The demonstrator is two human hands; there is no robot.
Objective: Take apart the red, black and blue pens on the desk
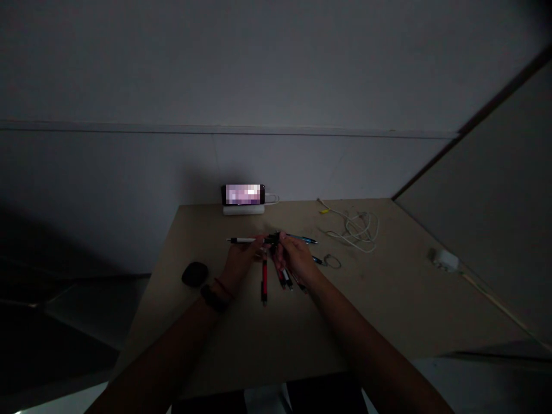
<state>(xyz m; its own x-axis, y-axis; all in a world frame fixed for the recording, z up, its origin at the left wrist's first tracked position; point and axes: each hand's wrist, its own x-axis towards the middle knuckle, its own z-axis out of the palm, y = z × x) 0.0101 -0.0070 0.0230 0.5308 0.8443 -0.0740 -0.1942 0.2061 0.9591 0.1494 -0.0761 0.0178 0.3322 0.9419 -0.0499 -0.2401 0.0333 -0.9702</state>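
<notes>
Several pens fan out around a dark cluster (271,238) at the middle of the table. My left hand (242,257) is closed at the inner end of a white pen (244,240) with black ends, which points left. Close beside it, my right hand (297,256) has its fingers pinched at the dark cluster; what they hold is too dark to make out. A red pen (264,280) points toward me below the hands. Under my right hand stick out a white-and-black pen (287,279) and other dark or red pens. A blue pen (305,238) extends to the right.
A lit phone (243,195) leans on a white stand (244,210) by the wall. Right of it lies a tangled white cable (357,230). A metal ring (332,261) is right of my hand, a black rounded object (195,274) at left, a white socket block (446,260) far right.
</notes>
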